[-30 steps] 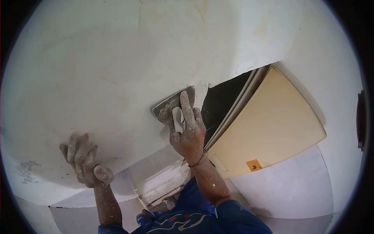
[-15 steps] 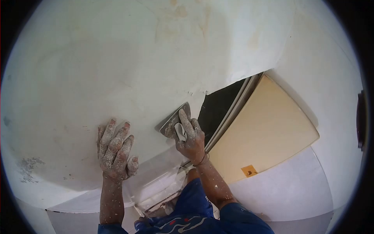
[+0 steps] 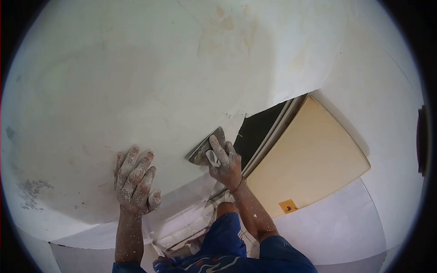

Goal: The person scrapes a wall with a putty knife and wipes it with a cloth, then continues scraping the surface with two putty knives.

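your right hand (image 3: 227,166) grips a scraper (image 3: 201,154), forefinger extended; your left hand (image 3: 134,182) is unclenched by the wall (image 3: 136,100), fingers loosely apart. the orange label (image 3: 286,205) is unreadable.

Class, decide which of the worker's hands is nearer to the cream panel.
Right. The right hand, holding the scraper, is just left of the cream panel in view; the left hand is much farther left.

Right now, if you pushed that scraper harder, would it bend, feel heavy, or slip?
The scraper would probably flex slightly rather than flop, since its blade looks like a flat, straight-edged plate. It is likely light: the right hand alone holds it. Its pale handle may slip a little, as powder coats the fingers.
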{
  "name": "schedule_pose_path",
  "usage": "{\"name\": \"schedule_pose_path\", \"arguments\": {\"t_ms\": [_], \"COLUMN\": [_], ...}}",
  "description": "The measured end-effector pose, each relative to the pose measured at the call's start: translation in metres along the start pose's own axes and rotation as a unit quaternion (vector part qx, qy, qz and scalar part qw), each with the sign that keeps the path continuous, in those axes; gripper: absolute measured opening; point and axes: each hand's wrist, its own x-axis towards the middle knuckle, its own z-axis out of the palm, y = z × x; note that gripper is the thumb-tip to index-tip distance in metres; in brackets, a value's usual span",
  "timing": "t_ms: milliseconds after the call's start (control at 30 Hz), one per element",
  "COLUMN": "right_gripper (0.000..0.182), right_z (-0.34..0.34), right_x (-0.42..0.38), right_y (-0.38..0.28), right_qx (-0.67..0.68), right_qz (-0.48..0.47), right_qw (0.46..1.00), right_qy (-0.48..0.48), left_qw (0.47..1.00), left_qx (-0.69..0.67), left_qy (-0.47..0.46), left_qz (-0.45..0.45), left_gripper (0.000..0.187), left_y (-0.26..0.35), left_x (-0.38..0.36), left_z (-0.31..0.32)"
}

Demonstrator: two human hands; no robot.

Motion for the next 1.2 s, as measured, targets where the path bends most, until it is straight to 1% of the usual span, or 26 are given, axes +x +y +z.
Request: {"name": "schedule_pose_path", "arguments": {"t_ms": [67,100,133,200,233,333,367,400,467,500,533,600,633,667,733,767,800,867,900,933,1000,1033,1100,1133,1200], "right_gripper": [0.060,0.058,0.058,0.055,0.052,0.052,0.052,0.052,0.040,0.045,0.045,0.066,0.065,0.065,0.064,0.062,0.062,0.056,0.050,0.050,0.050,0.050,0.052,0.052,0.054], "right_z": [0.002,0.004,0.006,0.002,-0.003,0.001,-0.004,-0.009,-0.016,-0.017,-0.019,-0.022,-0.027,-0.032,-0.040,-0.039,-0.037,-0.032,-0.032,-0.032,-0.030,-0.029,-0.023,-0.021,-0.017], "right_x": [0.006,-0.001,0.003,0.017,0.031,0.008,-0.005,-0.001,0.008,0.010,0.005,0.001,0.004,0.006,0.010,0.012,0.012,0.012,0.015,0.016,0.019,0.019,0.014,0.012,0.013], "right_y": [-0.006,-0.018,-0.021,-0.030,-0.031,-0.014,-0.013,-0.008,-0.005,-0.007,-0.005,-0.002,-0.007,-0.011,-0.011,-0.009,-0.010,-0.016,-0.022,-0.025,-0.028,-0.025,-0.020,-0.020,-0.019], "right_qx": [0.033,0.052,0.051,0.070,-0.008,-0.026,-0.022,-0.024,-0.150,-0.132,-0.133,-0.145,-0.069,-0.070,0.030,-0.008,-0.010,0.034,-0.008,-0.010,-0.008,-0.011,0.001,0.000,0.010], "right_qz": [0.008,0.028,0.027,0.060,0.030,0.052,0.148,0.143,0.113,0.123,0.120,0.180,0.229,0.235,0.260,0.209,0.210,0.263,0.263,0.265,0.300,0.300,0.247,0.254,0.226], "right_qw": [0.999,0.998,0.998,0.994,0.998,0.998,0.989,0.989,0.982,0.984,0.984,0.973,0.971,0.969,0.963,0.976,0.975,0.964,0.965,0.964,0.953,0.953,0.969,0.967,0.974], "right_qy": [0.029,0.011,0.012,0.058,0.058,0.035,0.012,0.008,0.017,-0.001,-0.003,0.000,-0.020,-0.024,-0.066,-0.063,-0.065,-0.017,-0.013,-0.015,-0.026,-0.027,0.006,0.002,0.035], "left_qw": [1.000,1.000,1.000,1.000,1.000,1.000,1.000,1.000,1.000,1.000,1.000,1.000,1.000,1.000,1.000,1.000,0.999,0.999,0.999,0.999,0.999,0.999,0.998,0.998,0.999], "left_qx": [-0.001,-0.007,-0.006,-0.006,-0.006,0.001,-0.004,-0.011,-0.015,-0.012,-0.012,-0.015,-0.013,-0.014,-0.019,-0.021,-0.021,-0.026,-0.025,-0.028,-0.035,-0.037,-0.036,-0.041,-0.003], "left_qy": [0.011,0.008,0.009,0.009,0.006,0.008,0.003,-0.003,-0.002,0.004,0.007,0.000,-0.003,-0.003,-0.004,-0.001,0.006,0.004,0.002,0.000,0.008,0.009,0.016,0.010,-0.041], "left_qz": [-0.005,-0.011,-0.011,-0.009,-0.008,-0.011,-0.012,-0.016,-0.021,-0.021,-0.023,-0.020,-0.021,-0.017,-0.017,-0.021,-0.025,-0.026,-0.026,-0.028,-0.032,-0.034,-0.044,-0.046,-0.019], "left_gripper": [0.031,0.031,0.031,0.031,0.031,0.031,0.031,0.032,0.032,0.032,0.032,0.033,0.033,0.034,0.035,0.035,0.036,0.036,0.036,0.036,0.036,0.036,0.041,0.041,0.040], "left_y": [-0.002,0.000,-0.001,0.000,-0.001,-0.003,-0.004,-0.002,0.001,-0.001,-0.001,-0.001,-0.002,-0.002,-0.001,-0.001,-0.001,-0.001,-0.001,-0.001,-0.001,0.001,0.006,0.010,0.015], "left_x": [0.001,-0.003,-0.003,-0.004,-0.004,-0.006,-0.006,-0.008,-0.011,-0.010,-0.010,-0.010,-0.009,-0.009,-0.010,-0.011,-0.011,-0.010,-0.010,-0.011,-0.013,-0.012,-0.009,-0.008,-0.002], "left_z": [0.003,0.000,0.000,0.001,0.001,-0.002,-0.003,-0.003,-0.003,-0.002,-0.001,-0.002,-0.003,-0.004,-0.002,-0.002,-0.002,-0.003,-0.003,-0.003,-0.002,0.001,0.008,0.012,0.022]}}
